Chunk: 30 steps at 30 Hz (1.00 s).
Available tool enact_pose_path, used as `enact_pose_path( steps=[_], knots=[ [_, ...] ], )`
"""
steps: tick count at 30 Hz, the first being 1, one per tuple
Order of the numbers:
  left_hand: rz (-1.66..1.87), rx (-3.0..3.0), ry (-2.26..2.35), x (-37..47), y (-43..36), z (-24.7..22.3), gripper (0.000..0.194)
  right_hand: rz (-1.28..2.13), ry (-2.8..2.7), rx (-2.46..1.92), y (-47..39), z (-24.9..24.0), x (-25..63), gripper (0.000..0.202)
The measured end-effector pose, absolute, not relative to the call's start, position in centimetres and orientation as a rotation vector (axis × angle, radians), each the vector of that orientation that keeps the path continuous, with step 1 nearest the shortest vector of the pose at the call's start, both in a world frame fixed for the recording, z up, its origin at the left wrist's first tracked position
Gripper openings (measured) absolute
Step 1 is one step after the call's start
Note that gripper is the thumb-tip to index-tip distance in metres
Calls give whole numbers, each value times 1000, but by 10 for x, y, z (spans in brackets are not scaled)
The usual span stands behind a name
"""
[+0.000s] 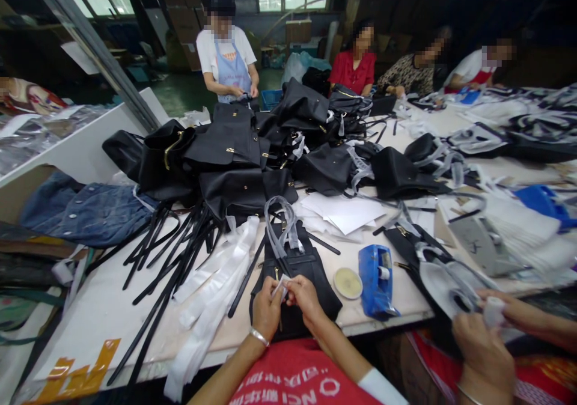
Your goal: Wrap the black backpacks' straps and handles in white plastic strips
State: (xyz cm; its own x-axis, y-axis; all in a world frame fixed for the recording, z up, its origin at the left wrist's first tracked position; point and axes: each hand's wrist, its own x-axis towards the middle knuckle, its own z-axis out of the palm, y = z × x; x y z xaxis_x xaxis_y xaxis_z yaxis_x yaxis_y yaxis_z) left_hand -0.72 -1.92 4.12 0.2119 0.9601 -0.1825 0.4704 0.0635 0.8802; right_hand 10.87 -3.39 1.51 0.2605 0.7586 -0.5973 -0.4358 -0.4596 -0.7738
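Observation:
A black bag [315,267] lies on the table right in front of me, its handles wrapped in clear plastic film [276,246]. Over its front, my left hand [265,310] and my right hand [305,297] meet with fingers closed. Both pinch a small whitish, translucent strip [281,286] between the fingertips; its exact kind is hard to make out. A gold zipper pull [276,273] shows just above my fingers. Left of the bag are long white strips [211,303] and a bundle of black straps [164,291].
A blue tape dispenser [376,282] and a round pale-yellow dish [348,283] stand right of the bag. Behind are piled black bags [225,143] and white sheets [345,210]. A co-worker's hands [482,345] hold a white roll at right. Other people work across the table.

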Motion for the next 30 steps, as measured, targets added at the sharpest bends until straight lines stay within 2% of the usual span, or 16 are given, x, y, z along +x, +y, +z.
enact_pose_path(
  steps=[8,15,19,24,30],
  knots=[
    [632,1953,1176,-12,-18,31,17,1480,-140,-1384,-42,24,111,27],
    [463,2053,1087,-10,-20,37,24,1451,-275,-1300,-47,30,119,37],
    [503,1712,1013,-10,-19,49,23,1356,-400,-1428,-47,22,124,34],
    [485,966,1124,-6,-13,38,37,1229,-600,-1556,-53,18,123,20],
    [304,891,1043,3,-8,28,35,931,-1017,-1740,-70,34,128,11]
  ],
)
